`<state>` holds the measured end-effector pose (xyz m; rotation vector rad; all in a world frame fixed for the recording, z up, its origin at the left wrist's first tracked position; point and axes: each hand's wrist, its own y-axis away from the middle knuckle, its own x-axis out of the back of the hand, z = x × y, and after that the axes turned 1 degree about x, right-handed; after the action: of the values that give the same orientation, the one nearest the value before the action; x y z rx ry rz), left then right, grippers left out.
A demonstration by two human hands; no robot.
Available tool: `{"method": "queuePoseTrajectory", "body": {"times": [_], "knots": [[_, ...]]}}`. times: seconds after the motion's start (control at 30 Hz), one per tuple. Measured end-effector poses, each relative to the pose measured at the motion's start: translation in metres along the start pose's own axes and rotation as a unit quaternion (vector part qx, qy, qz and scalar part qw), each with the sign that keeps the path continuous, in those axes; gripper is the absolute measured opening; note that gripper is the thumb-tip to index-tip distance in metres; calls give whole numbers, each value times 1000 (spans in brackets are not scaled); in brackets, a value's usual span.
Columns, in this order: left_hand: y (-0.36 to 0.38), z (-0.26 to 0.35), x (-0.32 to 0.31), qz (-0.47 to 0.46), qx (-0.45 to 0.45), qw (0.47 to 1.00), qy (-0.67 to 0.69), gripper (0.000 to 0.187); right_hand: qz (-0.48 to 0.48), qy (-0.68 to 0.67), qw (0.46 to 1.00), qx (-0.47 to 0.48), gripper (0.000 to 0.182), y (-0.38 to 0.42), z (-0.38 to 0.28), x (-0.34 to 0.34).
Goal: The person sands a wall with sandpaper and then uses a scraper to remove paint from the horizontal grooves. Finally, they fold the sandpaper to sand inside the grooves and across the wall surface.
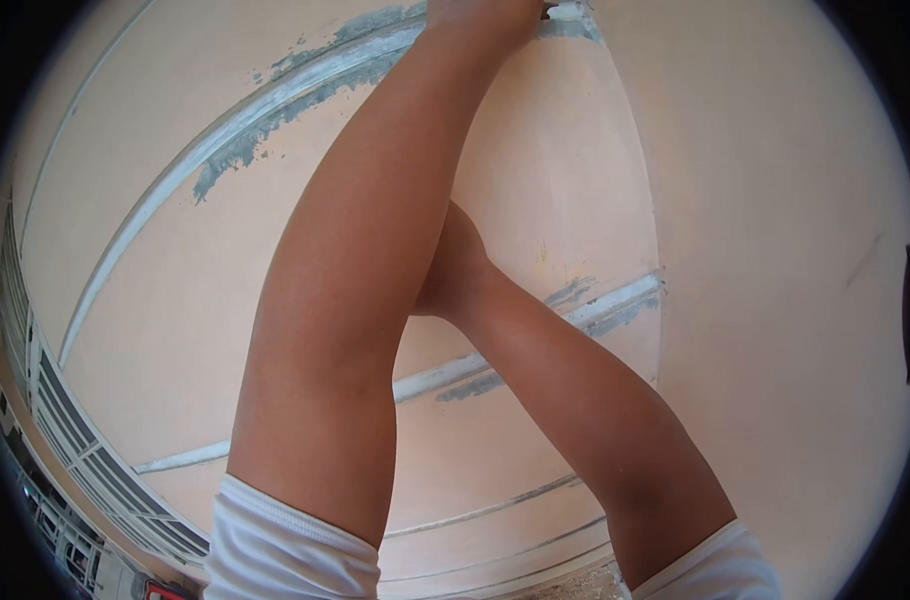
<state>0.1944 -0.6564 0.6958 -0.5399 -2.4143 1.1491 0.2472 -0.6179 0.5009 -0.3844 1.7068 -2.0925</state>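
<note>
My left forearm rises across the middle of the view, and my left hand is at the top edge, partly cut off, beside a pale moulding with grey patches along it. A small dark and white item shows just right of that hand; I cannot make out what it is. My right hand is lower, near the wall, mostly hidden behind my left forearm. Its fingers cannot be seen. White sleeves end above both elbows.
A second pale strip with grey smears crosses the wall below. Thinner lines run near the bottom. A plain wall meets it at the right. White railings curve along the lower left. A dark object stands at the right edge.
</note>
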Motion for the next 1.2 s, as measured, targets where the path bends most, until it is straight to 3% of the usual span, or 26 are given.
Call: {"method": "queuePoseTrajectory", "body": {"times": [0.03,0.07,0.17,0.27,0.3,0.33,0.43,0.47,0.57,0.6,0.63,0.7,0.73,0.8,0.93,1.0,1.03,1.1,1.13,1.2], "knots": [[-4,6,4,-29,24,999,-11,23,33,-128,989,-66,48,-1,1,1],[3,-3,7,-43,28,999,-17,24,-6,147,985,88,46,-1,6,5],[22,-18,34,-55,15,998,3,24,-26,118,987,110,42,-2,3,9],[15,-10,25,-115,67,991,20,23,-24,122,987,100,46,-4,4,13],[-2,-3,5,-59,34,998,3,23,-11,141,985,100,47,-3,4,11],[-15,3,-8,1,-4,1000,-16,23,42,-1,998,39,42,4,8,-3],[-18,21,-5,-23,-3,998,-65,23,25,-114,992,-42,40,3,3,0],[-9,13,0,-38,-10,998,-46,24,21,45,997,64,40,1,7,1],[2,4,26,-112,24,993,-5,24,-1,101,990,93,40,-3,2,10],[-5,3,11,-53,14,998,-21,25,13,83,992,94,43,-3,3,11],[-13,4,-4,-59,16,998,-15,25,7,83,993,89,43,-1,-1,12],[-27,18,-16,39,-28,999,9,26,-54,-168,978,-110,46,0,-5,18],[-28,24,-13,41,-33,999,14,26,-51,-163,979,-113,46,2,0,16],[-30,30,0,-65,6,998,-9,25,3,74,996,46,72,2,6,7],[-27,30,10,-86,22,996,26,24,45,21,998,44,51,-1,1,11],[-31,34,-3,-44,31,998,31,24,-113,-150,975,-119,55,-3,-1,21],[-32,35,-2,-43,27,998,31,24,-109,-148,976,-120,55,-1,2,17],[-31,32,0,-33,-21,999,7,22,-25,26,999,23,61,-2,2,11],[-34,30,-8,-32,-18,999,6,22,-26,24,999,25,61,-3,1,15],[-36,31,-20,53,-39,998,-11,20,-156,-177,965,-117,64,-6,0,27]]}}
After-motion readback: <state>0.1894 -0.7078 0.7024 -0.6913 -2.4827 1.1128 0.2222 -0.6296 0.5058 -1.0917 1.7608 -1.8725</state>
